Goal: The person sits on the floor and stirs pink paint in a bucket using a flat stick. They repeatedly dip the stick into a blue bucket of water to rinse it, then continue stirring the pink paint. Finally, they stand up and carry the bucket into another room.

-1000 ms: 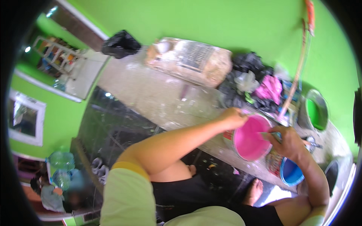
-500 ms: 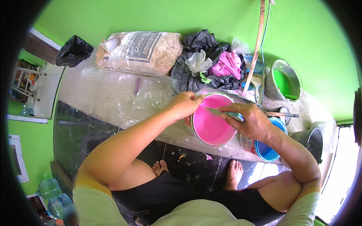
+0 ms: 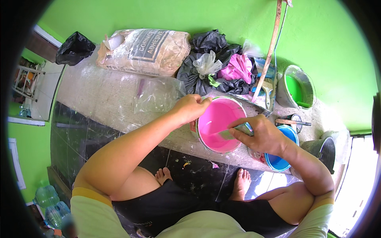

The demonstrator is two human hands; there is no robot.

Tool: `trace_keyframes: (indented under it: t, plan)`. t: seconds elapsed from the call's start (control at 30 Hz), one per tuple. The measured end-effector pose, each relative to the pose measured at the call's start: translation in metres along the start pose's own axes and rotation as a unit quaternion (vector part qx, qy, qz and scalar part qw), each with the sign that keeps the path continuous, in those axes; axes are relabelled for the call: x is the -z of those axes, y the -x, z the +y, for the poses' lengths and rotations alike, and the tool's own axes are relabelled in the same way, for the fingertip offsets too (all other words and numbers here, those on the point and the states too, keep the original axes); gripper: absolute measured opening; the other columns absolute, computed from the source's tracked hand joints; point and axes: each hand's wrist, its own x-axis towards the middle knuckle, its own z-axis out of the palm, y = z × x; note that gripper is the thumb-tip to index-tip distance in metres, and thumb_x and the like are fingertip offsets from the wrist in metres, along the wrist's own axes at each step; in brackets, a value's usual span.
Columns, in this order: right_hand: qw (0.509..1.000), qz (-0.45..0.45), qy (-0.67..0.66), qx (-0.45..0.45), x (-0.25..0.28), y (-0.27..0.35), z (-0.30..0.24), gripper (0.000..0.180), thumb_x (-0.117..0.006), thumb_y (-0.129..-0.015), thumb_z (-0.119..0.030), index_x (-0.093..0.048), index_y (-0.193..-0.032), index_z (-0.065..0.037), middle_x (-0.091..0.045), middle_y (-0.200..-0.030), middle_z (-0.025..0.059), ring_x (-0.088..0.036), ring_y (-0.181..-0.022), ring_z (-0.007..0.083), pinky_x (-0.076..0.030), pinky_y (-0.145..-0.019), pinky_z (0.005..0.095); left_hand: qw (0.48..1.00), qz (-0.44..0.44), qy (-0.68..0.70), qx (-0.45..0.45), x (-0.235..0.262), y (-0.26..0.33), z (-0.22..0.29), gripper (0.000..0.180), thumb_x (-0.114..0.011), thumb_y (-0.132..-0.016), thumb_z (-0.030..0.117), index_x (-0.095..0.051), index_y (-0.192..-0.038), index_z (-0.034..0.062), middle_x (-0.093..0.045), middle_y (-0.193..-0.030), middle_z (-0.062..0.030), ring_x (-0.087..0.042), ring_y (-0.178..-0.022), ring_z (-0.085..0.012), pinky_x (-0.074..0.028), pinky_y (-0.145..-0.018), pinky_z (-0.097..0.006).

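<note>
A round bucket of pink paint stands on the whitish board. At its far left rim my left hand is closed, thumb and fingers pinching the edge. My right hand is wrapped round a flat paintbrush over the right side of the same bucket. Its pale end points left and down at the pink paint; whether it touches the surface is hard to tell. Partly under my right forearm is a bucket with a blue inside.
A paper adhesive sack, black bags and a pink bag line the green wall. A clear plastic bag lies left. Right are a wooden stick, another brush, a green-paint bucket and a dark bucket.
My right hand has moved slightly down, turning the brush so its flat side shows more and its end sits lower over the paint. My left hand stays at the rim.
</note>
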Motion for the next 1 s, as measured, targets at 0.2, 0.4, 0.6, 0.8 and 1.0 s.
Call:
trace_keyframes:
  t: [0.2, 0.4, 0.6, 0.8, 1.0]
  plan:
    - [0.998, 0.069, 0.004, 0.009, -0.006, -0.008, 0.007, 0.026, -0.075, -0.099, -0.018, -0.077, -0.118, -0.002, -0.077, -0.096, 0.0240, -0.077, -0.080, 0.0376, -0.060, -0.075, 0.0437, 1.000, 0.007, -0.019, -0.002, 0.003, -0.002, -0.005, 0.056, -0.059, -0.105, 0.052, -0.063, -0.095, -0.0030, -0.071, -0.077, -0.0138, -0.071, -0.056, -0.0233, -0.060, -0.046, -0.039]
    - [0.992, 0.112, 0.059, -0.003, 0.001, -0.008, 0.012, 0.027, -0.076, -0.098, -0.017, -0.076, -0.119, 0.000, -0.077, -0.105, 0.0240, -0.078, -0.089, 0.0376, -0.061, -0.080, 0.0423, 1.000, -0.010, -0.013, 0.019, 0.005, 0.001, 0.003, 0.058, -0.057, -0.106, 0.053, -0.064, -0.098, -0.0035, -0.071, -0.078, -0.0140, -0.071, -0.056, -0.0238, -0.060, -0.046, -0.039]
    - [0.990, 0.108, 0.044, 0.085, -0.015, -0.010, 0.016, 0.025, -0.075, -0.098, -0.018, -0.076, -0.118, -0.003, -0.078, -0.102, 0.0203, -0.077, -0.087, 0.0380, -0.061, -0.080, 0.0444, 1.000, 0.006, -0.023, 0.011, 0.006, -0.002, -0.004, 0.062, -0.056, -0.106, 0.056, -0.067, -0.099, -0.0045, -0.072, -0.080, -0.0144, -0.071, -0.059, -0.0239, -0.059, -0.050, -0.038]
    - [0.991, 0.036, 0.027, 0.122, -0.018, -0.007, 0.012, 0.024, -0.076, -0.097, -0.018, -0.077, -0.117, -0.004, -0.079, -0.104, 0.0186, -0.077, -0.090, 0.0370, -0.061, -0.082, 0.0442, 0.998, -0.019, -0.030, 0.044, 0.010, -0.003, 0.000, 0.064, -0.055, -0.106, 0.059, -0.071, -0.108, -0.0026, -0.073, -0.094, -0.0115, -0.073, -0.077, -0.0208, -0.061, -0.061, -0.035]
    - [0.998, -0.043, 0.002, 0.042, 0.003, -0.006, 0.003, 0.024, -0.075, -0.098, -0.023, -0.078, -0.111, -0.003, -0.078, -0.095, 0.0206, -0.076, -0.084, 0.0384, -0.060, -0.079, 0.0448, 0.998, -0.014, -0.036, 0.055, 0.012, -0.005, -0.003, 0.064, -0.055, -0.106, 0.059, -0.071, -0.110, -0.0027, -0.073, -0.096, -0.0118, -0.073, -0.078, -0.0209, -0.061, -0.062, -0.035]
